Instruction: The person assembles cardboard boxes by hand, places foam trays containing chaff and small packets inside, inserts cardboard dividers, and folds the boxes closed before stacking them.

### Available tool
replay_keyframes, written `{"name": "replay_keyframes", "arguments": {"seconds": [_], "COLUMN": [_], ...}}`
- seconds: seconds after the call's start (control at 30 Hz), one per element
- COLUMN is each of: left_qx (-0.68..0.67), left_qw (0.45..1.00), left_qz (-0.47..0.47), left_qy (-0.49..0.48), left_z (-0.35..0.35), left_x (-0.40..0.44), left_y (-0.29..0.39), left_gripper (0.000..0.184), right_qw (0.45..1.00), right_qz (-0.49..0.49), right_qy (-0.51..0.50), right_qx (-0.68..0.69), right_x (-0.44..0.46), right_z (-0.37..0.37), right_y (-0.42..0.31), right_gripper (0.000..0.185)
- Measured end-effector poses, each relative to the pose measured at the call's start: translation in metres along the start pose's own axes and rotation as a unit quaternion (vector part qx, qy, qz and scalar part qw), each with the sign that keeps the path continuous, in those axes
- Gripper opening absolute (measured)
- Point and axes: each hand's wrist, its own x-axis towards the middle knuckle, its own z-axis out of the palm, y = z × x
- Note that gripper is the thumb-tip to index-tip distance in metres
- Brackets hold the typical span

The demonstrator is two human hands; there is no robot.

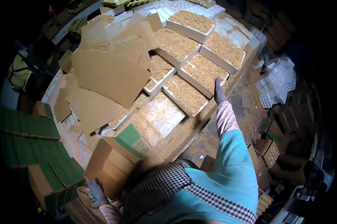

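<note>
Two gloved hands: right hand open, fingers straight, at the corner of a filled tray by the desk's right edge; left hand against open carton, near edge, can't tell grip.

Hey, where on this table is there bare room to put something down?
The widest bare patch is the pale tabletop between the brown-topped trays and the open box, with loose brown bits on it. Beyond, it's crowded: trays sit close together by the right hand, and cardboard sheets cover much of the left side.
</note>
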Motion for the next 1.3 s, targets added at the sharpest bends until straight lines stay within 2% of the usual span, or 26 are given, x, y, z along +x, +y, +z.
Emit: {"name": "replay_keyframes", "arguments": {"seconds": [0.1, 0.17, 0.23, 0.27, 0.3, 0.37, 0.43, 0.5, 0.53, 0.57, 0.6, 0.63, 0.7, 0.73, 0.77, 0.83, 0.9, 0.93, 0.97, 1.0, 1.03, 1.1, 1.17, 1.23, 1.27, 1.3], "left_qx": [-0.023, -0.012, -0.058, -0.060, -0.059, -0.057, -0.153, -0.220, -0.192, -0.133, -0.069, -0.007, -0.115, -0.217, -0.363, -0.650, -0.645, -0.592, -0.540, -0.487, -0.446, -0.565, -0.389, -0.276, -0.300, -0.298], "left_qw": [1.000, 1.000, 0.998, 0.998, 0.998, 0.998, 0.988, 0.975, 0.981, 0.990, 0.991, 0.982, 0.983, 0.972, 0.932, 0.738, 0.755, 0.805, 0.840, 0.872, 0.893, 0.825, 0.921, 0.948, 0.935, 0.935], "left_qz": [0.014, 0.003, -0.003, 0.027, 0.017, 0.004, 0.018, 0.001, -0.032, 0.042, 0.115, 0.182, 0.138, 0.088, 0.001, -0.178, -0.114, 0.003, 0.025, 0.047, -0.027, 0.012, 0.007, 0.111, 0.139, 0.134], "left_qy": [0.008, 0.019, 0.004, 0.006, 0.014, 0.021, 0.021, -0.021, -0.018, -0.001, 0.025, 0.059, 0.025, 0.006, -0.020, 0.019, -0.036, -0.032, -0.035, -0.035, -0.044, -0.001, 0.005, 0.109, 0.131, 0.137], "left_z": [0.001, 0.003, 0.006, 0.007, 0.005, 0.008, 0.017, 0.017, 0.023, 0.034, 0.045, 0.056, 0.062, 0.061, 0.057, 0.050, 0.073, 0.092, 0.082, 0.072, 0.038, 0.059, 0.049, 0.058, 0.054, 0.038], "left_x": [0.005, -0.002, -0.002, -0.004, -0.006, -0.009, -0.012, -0.021, -0.005, 0.008, 0.021, 0.034, 0.049, 0.041, 0.040, 0.038, 0.057, 0.066, 0.061, 0.055, 0.039, 0.034, 0.021, 0.023, 0.016, 0.012], "left_y": [0.007, 0.007, 0.005, 0.004, 0.008, 0.020, 0.033, 0.079, 0.042, 0.028, 0.014, 0.001, -0.001, 0.038, 0.052, 0.079, 0.039, 0.012, 0.019, 0.027, 0.065, 0.046, 0.054, 0.046, 0.045, 0.034], "left_gripper": [0.057, 0.056, 0.058, 0.057, 0.057, 0.057, 0.059, 0.060, 0.060, 0.058, 0.056, 0.054, 0.048, 0.046, 0.045, 0.044, 0.042, 0.042, 0.043, 0.043, 0.044, 0.045, 0.044, 0.045, 0.039, 0.039], "right_qw": [0.996, 0.993, 0.990, 0.991, 0.992, 0.991, 0.965, 0.930, 0.923, 0.912, 0.920, 0.913, 0.891, 0.884, 0.878, 0.846, 0.842, 0.829, 0.813, 0.787, 0.773, 0.755, 0.731, 0.705, 0.684, 0.699], "right_qz": [-0.033, -0.080, -0.112, -0.106, -0.098, -0.051, -0.043, 0.005, 0.013, 0.018, -0.024, -0.025, -0.025, -0.074, -0.075, -0.136, -0.145, -0.114, -0.081, -0.087, -0.076, -0.099, -0.107, -0.079, -0.065, -0.071], "right_qy": [-0.014, 0.007, 0.032, 0.034, 0.062, 0.044, -0.064, -0.178, -0.227, -0.275, -0.313, -0.334, -0.413, -0.449, -0.462, -0.516, -0.519, -0.548, -0.576, -0.608, -0.628, -0.645, -0.658, -0.681, -0.703, -0.693], "right_qx": [0.078, 0.087, 0.084, 0.080, 0.058, 0.119, 0.252, 0.321, 0.312, 0.303, 0.235, 0.234, 0.185, 0.110, 0.105, 0.008, 0.003, -0.012, -0.030, -0.046, -0.056, -0.060, -0.146, -0.178, -0.184, -0.162], "right_x": [-0.023, -0.042, -0.050, -0.053, -0.055, -0.097, -0.159, -0.200, -0.215, -0.229, -0.253, -0.277, -0.318, -0.324, -0.339, -0.370, -0.379, -0.397, -0.413, -0.416, -0.429, -0.437, -0.449, -0.458, -0.454, -0.447], "right_z": [0.021, 0.027, 0.029, 0.024, 0.021, 0.004, -0.013, -0.020, -0.016, -0.008, 0.005, 0.020, 0.055, 0.067, 0.079, 0.100, 0.118, 0.126, 0.135, 0.147, 0.155, 0.171, 0.173, 0.174, 0.177, 0.179], "right_y": [-0.016, -0.028, -0.039, -0.039, -0.030, -0.036, -0.061, -0.070, -0.069, -0.073, -0.097, -0.125, -0.170, -0.175, -0.184, -0.208, -0.207, -0.222, -0.230, -0.224, -0.225, -0.212, -0.221, -0.229, -0.220, -0.195], "right_gripper": [0.080, 0.080, 0.080, 0.075, 0.073, 0.067, 0.058, 0.052, 0.052, 0.051, 0.051, 0.051, 0.053, 0.060, 0.060, 0.067, 0.074, 0.075, 0.076, 0.077, 0.075, 0.074, 0.070, 0.069, 0.071, 0.071]}}
